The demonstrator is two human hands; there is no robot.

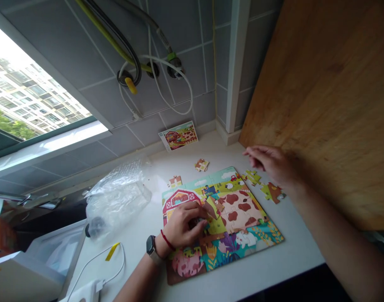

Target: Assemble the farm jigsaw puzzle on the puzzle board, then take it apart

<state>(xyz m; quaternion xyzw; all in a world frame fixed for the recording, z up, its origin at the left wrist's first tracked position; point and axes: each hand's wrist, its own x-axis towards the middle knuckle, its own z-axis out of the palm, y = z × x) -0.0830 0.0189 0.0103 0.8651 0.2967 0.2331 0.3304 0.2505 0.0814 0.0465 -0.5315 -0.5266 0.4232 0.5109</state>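
Curling over a colourful rectangular cardboard jigsaw (239, 207), left hand (182, 224), like right hand (272, 163) beside the jigsaw, shows no clear grip; light, stiff pieces (275, 193) should pinch best edgewise.

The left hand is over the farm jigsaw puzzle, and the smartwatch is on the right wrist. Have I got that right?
Not quite: in the head view, the smartwatch is on the left wrist, next to a red bracelet. The left hand is indeed over the farm jigsaw puzzle.
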